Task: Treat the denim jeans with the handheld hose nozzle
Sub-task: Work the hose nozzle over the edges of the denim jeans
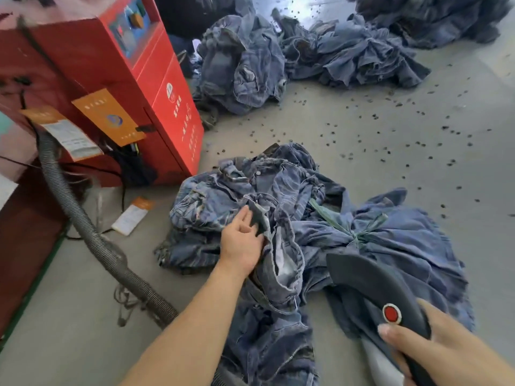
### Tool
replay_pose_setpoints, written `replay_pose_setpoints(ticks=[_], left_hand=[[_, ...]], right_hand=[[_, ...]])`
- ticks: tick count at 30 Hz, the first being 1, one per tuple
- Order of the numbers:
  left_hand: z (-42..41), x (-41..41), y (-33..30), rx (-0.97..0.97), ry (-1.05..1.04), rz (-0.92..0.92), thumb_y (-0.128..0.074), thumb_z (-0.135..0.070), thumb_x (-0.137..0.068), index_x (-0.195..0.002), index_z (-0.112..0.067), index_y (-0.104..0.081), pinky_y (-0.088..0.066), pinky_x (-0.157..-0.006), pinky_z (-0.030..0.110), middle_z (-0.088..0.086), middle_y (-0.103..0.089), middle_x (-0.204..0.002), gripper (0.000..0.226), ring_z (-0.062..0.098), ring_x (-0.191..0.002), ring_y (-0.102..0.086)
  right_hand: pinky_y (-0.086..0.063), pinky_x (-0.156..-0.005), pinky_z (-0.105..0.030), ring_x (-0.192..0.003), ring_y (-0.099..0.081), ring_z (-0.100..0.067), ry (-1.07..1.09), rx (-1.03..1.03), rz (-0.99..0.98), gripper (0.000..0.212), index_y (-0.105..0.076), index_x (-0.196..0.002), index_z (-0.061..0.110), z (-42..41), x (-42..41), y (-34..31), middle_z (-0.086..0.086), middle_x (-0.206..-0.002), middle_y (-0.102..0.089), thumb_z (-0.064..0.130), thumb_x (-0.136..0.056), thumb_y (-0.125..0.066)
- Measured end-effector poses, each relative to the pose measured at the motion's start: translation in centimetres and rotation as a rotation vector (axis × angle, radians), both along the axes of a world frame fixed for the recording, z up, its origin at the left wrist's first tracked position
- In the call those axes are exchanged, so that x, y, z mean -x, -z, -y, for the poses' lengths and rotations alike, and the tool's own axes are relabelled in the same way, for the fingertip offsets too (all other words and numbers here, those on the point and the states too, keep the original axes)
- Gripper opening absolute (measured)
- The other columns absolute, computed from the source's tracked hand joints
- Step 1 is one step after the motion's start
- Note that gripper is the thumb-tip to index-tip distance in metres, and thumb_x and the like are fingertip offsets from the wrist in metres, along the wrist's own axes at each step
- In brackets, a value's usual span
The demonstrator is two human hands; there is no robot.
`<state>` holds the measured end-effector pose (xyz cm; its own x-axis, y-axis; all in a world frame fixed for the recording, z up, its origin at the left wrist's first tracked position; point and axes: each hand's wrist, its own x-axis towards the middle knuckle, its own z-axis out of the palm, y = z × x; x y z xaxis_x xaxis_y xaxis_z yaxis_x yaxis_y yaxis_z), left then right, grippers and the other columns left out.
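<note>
A heap of crumpled blue denim jeans [278, 207] lies on the grey floor in front of me. My left hand [242, 240] reaches into the heap and pinches a fold at a waistband opening. My right hand [434, 349] at the lower right grips the dark handheld nozzle [370, 288], thumb lying just below its red button [391, 313]. The nozzle's tip points toward the jeans, close to the open waistband. A bundle of jeans tied with a green strip [359, 235] lies just beyond the nozzle.
A red machine [156, 87] stands at the left, and a grey corrugated hose [92, 235] runs from it across the floor toward me. More denim piles [245, 65] lie at the back. Small dark pellets [390, 135] scatter the floor at the right. A paper tag [132, 215] lies near the machine.
</note>
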<state>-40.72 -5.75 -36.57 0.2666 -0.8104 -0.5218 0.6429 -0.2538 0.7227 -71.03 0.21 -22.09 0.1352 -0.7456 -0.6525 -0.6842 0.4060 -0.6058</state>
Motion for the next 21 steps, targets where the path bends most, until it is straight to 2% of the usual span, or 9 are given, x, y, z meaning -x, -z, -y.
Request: replay_pose_setpoints(ticks=[3,6,8,10,12,14,17,19,21], left_hand=[[1.4,-0.1,1.5,0.094,0.199,0.169,-0.023,0.025,-0.073,-0.136,-0.014,-0.060,-0.027,-0.126,0.042,0.004,-0.045,-0.159,0.083,0.017,-0.148,-0.039],[1.5,-2.4,2.9,0.141,0.704,0.766,-0.032,0.031,-0.068,-0.126,-0.028,-0.069,-0.027,-0.124,0.026,-0.016,-0.040,-0.160,0.090,0.008,-0.154,-0.027],[1.6,-4.3,3.3,0.190,1.092,1.244,-0.052,0.019,-0.080,-0.126,-0.038,-0.064,-0.021,-0.126,0.035,-0.023,-0.027,-0.165,0.074,0.018,-0.157,-0.018],[1.9,-5.9,3.0,0.300,1.258,1.691,-0.070,-0.006,-0.086,-0.116,-0.032,-0.061,-0.027,-0.123,0.051,-0.011,-0.040,-0.160,0.042,0.030,-0.147,-0.039],[1.9,-7.1,1.8,0.312,1.266,1.946,-0.073,-0.015,-0.078,-0.101,-0.027,-0.062,-0.041,-0.097,0.043,-0.005,-0.061,-0.128,0.028,0.027,-0.117,-0.057],[1.9,-8.5,-0.1,0.277,1.079,2.045,-0.069,-0.029,-0.076,-0.085,-0.026,-0.066,-0.035,-0.081,0.039,-0.006,-0.062,-0.091,0.010,0.026,-0.095,-0.055],[1.6,-10.2,-3.7,0.224,0.884,2.209,-0.047,-0.046,-0.080,-0.056,-0.019,-0.064,-0.041,-0.076,0.041,0.002,-0.052,-0.058,0.039,0.028,-0.069,-0.055],[2.0,-11.1,-7.1,-0.030,0.936,2.051,-0.041,-0.047,-0.087,-0.049,-0.018,-0.051,-0.042,-0.063,0.036,0.004,-0.048,-0.051,0.049,0.024,-0.055,-0.048],[2.3,-11.7,-10.1,-0.304,1.057,1.720,-0.053,-0.044,-0.091,-0.055,-0.017,-0.044,-0.034,-0.052,0.030,0.001,-0.048,-0.055,0.046,0.017,-0.052,-0.044]], right_hand=[[-0.040,-0.064,-0.001,-0.087,-0.046,0.015,0.037,0.039,-0.039,0.039,-0.056,-0.108,0.036,0.6,0.2,0.9,0.027,-0.099,-0.056,0.023,-0.085,-0.084],[-0.041,-0.067,-0.008,-0.086,-0.053,0.008,0.025,0.041,-0.087,0.039,-0.058,-0.111,0.030,0.7,-0.1,1.7,0.016,-0.103,-0.065,0.023,-0.083,-0.085],[-0.040,-0.073,-0.016,-0.093,-0.060,-0.002,-0.013,0.032,-0.107,0.046,-0.054,-0.119,0.030,0.5,-0.7,2.2,0.012,-0.106,-0.065,0.027,-0.085,-0.083],[-0.040,-0.075,-0.021,-0.095,-0.061,-0.006,-0.043,0.007,-0.114,0.045,-0.055,-0.121,0.026,0.6,-1.2,2.4,0.009,-0.106,-0.064,0.028,-0.086,-0.082],[-0.043,-0.079,-0.025,-0.098,-0.064,-0.012,-0.068,-0.005,-0.115,0.039,-0.061,-0.119,0.019,0.8,-1.4,2.6,-0.001,-0.109,-0.070,0.023,-0.086,-0.082],[-0.044,-0.081,-0.026,-0.100,-0.065,-0.014,-0.057,0.001,-0.109,0.036,-0.067,-0.115,0.013,0.7,-1.3,2.4,-0.006,-0.111,-0.073,0.020,-0.084,-0.084],[-0.041,-0.071,-0.022,-0.089,-0.067,-0.013,-0.023,-0.002,-0.085,0.032,-0.070,-0.108,0.013,0.6,-1.7,1.7,-0.008,-0.101,-0.076,0.019,-0.081,-0.086],[-0.046,-0.064,-0.022,-0.073,-0.071,-0.014,-0.007,-0.021,-0.028,0.029,-0.068,-0.103,0.019,0.5,-1.9,1.2,-0.004,-0.079,-0.078,0.020,-0.081,-0.086],[-0.048,-0.059,-0.024,-0.057,-0.069,-0.014,-0.007,-0.027,0.029,0.027,-0.066,-0.101,0.021,0.2,-2.4,0.5,-0.004,-0.071,-0.076,0.024,-0.082,-0.084]])
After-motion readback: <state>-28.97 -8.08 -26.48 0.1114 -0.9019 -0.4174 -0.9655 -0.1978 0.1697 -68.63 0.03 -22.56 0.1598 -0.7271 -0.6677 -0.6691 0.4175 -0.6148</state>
